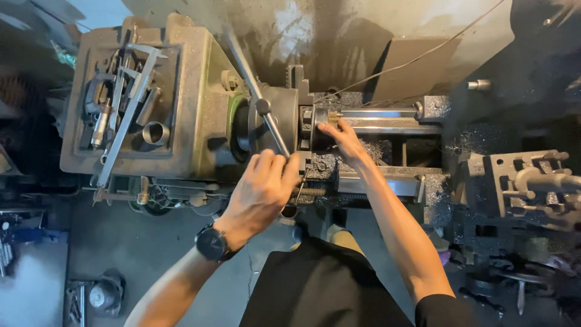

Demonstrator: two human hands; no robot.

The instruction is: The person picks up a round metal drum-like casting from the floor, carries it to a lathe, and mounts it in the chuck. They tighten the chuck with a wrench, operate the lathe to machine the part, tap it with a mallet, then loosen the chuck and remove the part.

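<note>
I look down at a grimy metal lathe [200, 91]. My left hand [261, 188], a dark watch on its wrist, is wrapped around the lower end of a long steel chuck key handle [266, 115] that slants up across the chuck [275, 118]. My right hand [342, 138] reaches to the chuck's jaw face, its fingertips on a small brass-coloured workpiece [333, 115] held there. A shiny steel bar [378, 113] runs right from the workpiece.
On the headstock top lie calipers [130, 103], a micrometer [100, 124] and a short metal ring [156, 132]. The tool post and carriage [520, 181] sit at right amid dark chips. A box of parts [97, 297] rests on the concrete floor at lower left.
</note>
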